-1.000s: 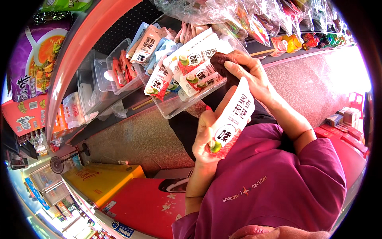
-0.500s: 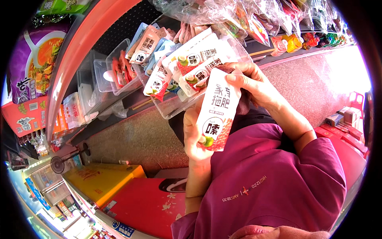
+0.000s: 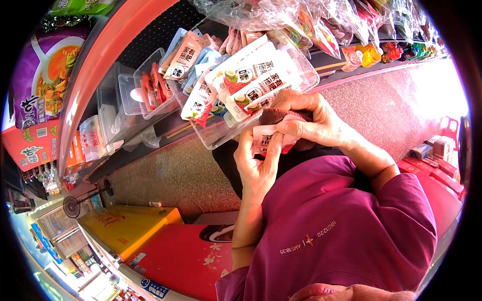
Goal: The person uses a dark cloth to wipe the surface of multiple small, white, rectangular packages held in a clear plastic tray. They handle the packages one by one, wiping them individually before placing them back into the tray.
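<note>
Both my hands are together in front of my chest, at the near edge of a clear plastic bin (image 3: 211, 143). My left hand (image 3: 255, 168) is closed on a small white and red snack packet (image 3: 262, 136), its thumb laid across the front. The packet is tilted or bent, so only a short part of it shows. My right hand (image 3: 319, 123) pinches the packet's other edge and also holds a dark maroon cloth (image 3: 276, 116) bunched under its fingers. In the bin beyond my hands lie several similar white packets (image 3: 251, 75), fanned over one another.
Smaller clear bins (image 3: 131, 95) with red packets stand left on the shelf. Plastic-wrapped goods (image 3: 246, 15) hang over the back. A purple noodle package (image 3: 47, 75) stands far left. Below are a yellow box (image 3: 130, 226), a red surface (image 3: 186, 256) and a fan (image 3: 73, 206).
The packet was upright with its whole front showing; now it is tilted or bent and mostly covered. My left hand has moved up, its thumb now across the packet's front.
</note>
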### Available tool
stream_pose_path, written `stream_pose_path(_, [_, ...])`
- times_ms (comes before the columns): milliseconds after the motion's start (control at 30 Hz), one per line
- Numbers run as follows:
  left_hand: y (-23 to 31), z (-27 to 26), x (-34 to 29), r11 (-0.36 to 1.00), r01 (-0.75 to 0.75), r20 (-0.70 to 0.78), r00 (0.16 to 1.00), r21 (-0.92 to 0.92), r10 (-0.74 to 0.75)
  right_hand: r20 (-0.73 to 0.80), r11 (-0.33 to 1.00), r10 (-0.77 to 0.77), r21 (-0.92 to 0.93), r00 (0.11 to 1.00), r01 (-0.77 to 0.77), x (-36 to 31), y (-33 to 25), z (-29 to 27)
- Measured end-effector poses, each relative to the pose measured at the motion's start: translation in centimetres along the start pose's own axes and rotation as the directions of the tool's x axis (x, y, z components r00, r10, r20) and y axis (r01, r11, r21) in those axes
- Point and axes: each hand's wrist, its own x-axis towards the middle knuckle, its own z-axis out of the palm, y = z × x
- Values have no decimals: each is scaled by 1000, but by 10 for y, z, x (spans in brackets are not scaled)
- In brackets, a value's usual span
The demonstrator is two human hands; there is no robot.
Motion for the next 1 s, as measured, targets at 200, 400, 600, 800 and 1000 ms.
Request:
stream_pose_path(200, [3, 12, 1, 965, 30, -173, 982, -260, -77, -8, 962, 262, 87, 965, -260, -6, -11, 15])
stream_pose_path(400, [-10, 7, 3, 952, -22, -337, 938, -305, -86, 9, 936, 9, -351, 1000, -5, -3, 1, 26])
stream_pose_path(600, [-6, -12, 11, 858, -84, -225, 974, -507, -38, 97, 919, 59, -394, 994, -16, -3, -2, 27])
stream_pose_path(800, [-10, -19, 11, 821, 66, -402, 848, -567, -346, 124, 923, 48, -385, 991, 4, -7, 5, 35])
stream_pose_path(1000, [-22, -6, 1, 757, 166, -253, 879, -632, -404, 68, 949, 26, -316, 997, -4, -7, 6, 31])
